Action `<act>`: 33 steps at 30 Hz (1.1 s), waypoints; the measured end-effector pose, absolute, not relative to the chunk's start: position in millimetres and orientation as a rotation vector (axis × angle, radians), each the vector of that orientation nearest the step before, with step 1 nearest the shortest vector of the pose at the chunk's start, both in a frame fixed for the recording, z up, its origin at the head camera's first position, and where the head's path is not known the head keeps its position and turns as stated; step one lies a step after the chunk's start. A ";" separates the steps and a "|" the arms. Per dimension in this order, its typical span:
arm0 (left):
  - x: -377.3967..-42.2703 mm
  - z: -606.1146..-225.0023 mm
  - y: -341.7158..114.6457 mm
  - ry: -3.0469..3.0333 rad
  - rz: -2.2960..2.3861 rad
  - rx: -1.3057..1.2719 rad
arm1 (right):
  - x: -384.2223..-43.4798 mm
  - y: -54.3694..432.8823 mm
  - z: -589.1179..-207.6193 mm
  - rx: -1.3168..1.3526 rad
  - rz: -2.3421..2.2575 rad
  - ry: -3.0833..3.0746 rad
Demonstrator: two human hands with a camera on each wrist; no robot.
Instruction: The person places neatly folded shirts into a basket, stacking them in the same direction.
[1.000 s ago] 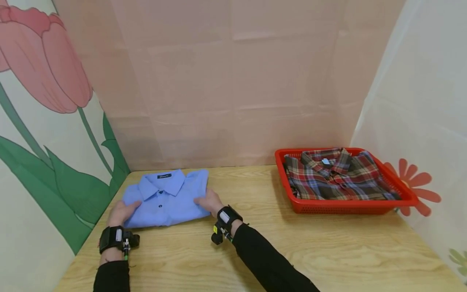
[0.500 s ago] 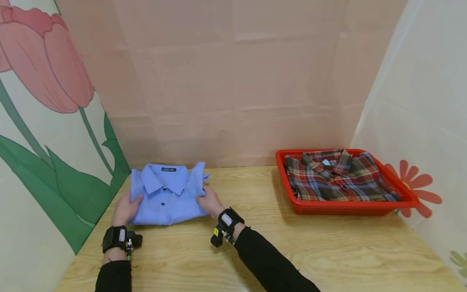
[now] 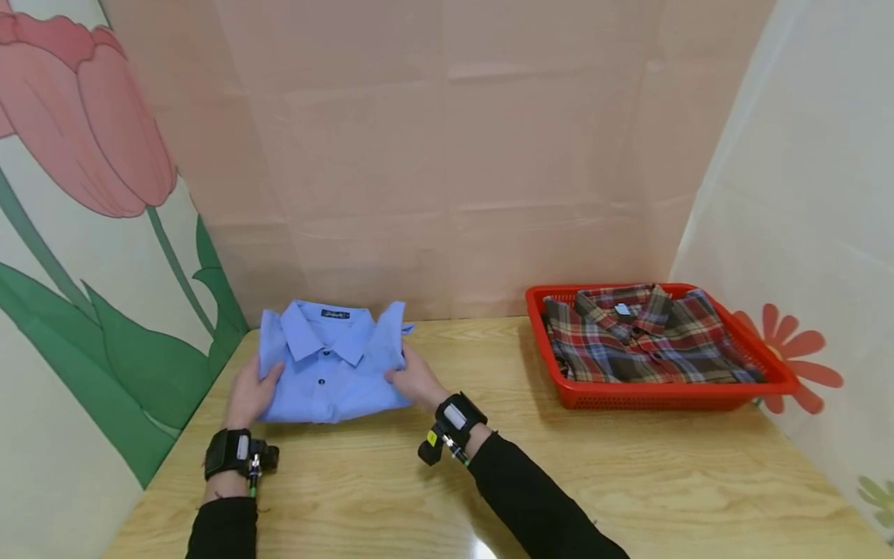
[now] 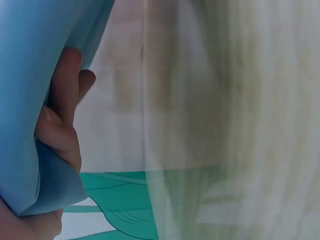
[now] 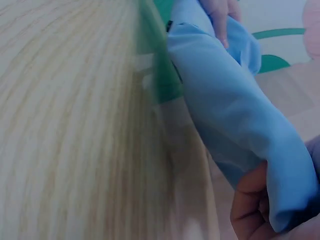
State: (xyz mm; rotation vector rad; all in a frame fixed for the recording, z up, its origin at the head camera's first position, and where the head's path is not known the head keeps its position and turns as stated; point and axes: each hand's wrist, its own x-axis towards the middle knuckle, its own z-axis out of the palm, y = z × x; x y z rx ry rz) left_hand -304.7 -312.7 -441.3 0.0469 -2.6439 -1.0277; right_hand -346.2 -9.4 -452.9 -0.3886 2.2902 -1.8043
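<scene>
A folded light-blue collared shirt point(image 3: 328, 365) is held up between both hands at the left of the table, its collar and dark label toward the back wall. My left hand point(image 3: 253, 394) grips its left side, thumb on top. In the left wrist view, the fingers point(image 4: 62, 90) curl under the blue cloth. At the shirt's right side, my right hand point(image 3: 417, 378) pinches the edge. The right wrist view shows those fingers point(image 5: 249, 202) bent beneath the fabric, and the shirt point(image 5: 235, 95) clear of the wood with a gap below.
A red plastic basket point(image 3: 649, 394) stands at the right of the wooden table point(image 3: 559, 473), with a folded plaid shirt point(image 3: 646, 338) inside. A pinkish sheet point(image 3: 447, 155) covers the back wall. Flower-printed panels rise at left and right.
Both hands have lifted the blue shirt and shifted it slightly to the right and farther back. The left hand has closed its grip on the side. The basket stays put.
</scene>
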 end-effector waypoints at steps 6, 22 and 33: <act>-305.4 -434.9 -303.2 -2.625 -1.037 -0.004 | -352.8 7.8 -453.3 -0.404 -1.888 2.067; -311.5 -427.7 -266.2 -2.587 -1.228 -0.046 | -349.0 55.5 -441.1 -0.395 -2.013 1.712; -310.7 -413.7 -236.2 -2.469 -1.248 -0.186 | -337.8 89.4 -414.8 -0.378 -1.958 1.813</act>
